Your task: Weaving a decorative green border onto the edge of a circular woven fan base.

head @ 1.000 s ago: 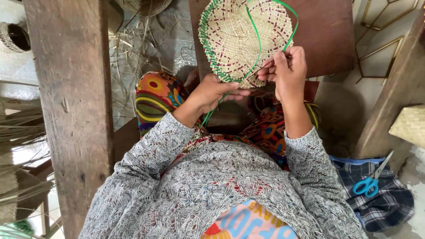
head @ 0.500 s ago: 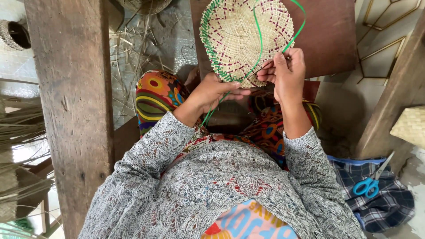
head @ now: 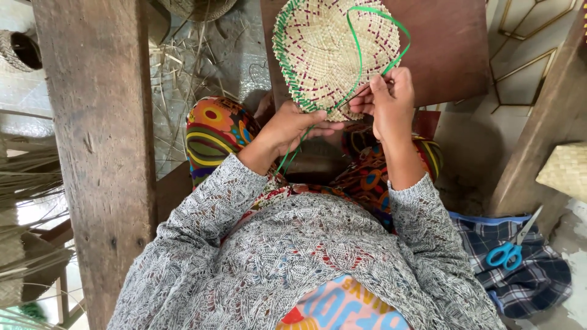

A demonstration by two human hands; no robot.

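Straw-littered floor [head: 202, 67], wooden post at 9. Left hand [head: 292, 127] grips woven disc [head: 333, 49] at its 6 o'clock edge; right hand [head: 386, 104] pinches green strip [head: 358, 58], looped w/ free room at 12.

Grey lacy knitted cardigan [head: 293, 244] with long sleeves to the wrists, bright multicoloured patterned skirt [head: 214, 131] across the knees.

No packages, labels, signs or screens are in view.
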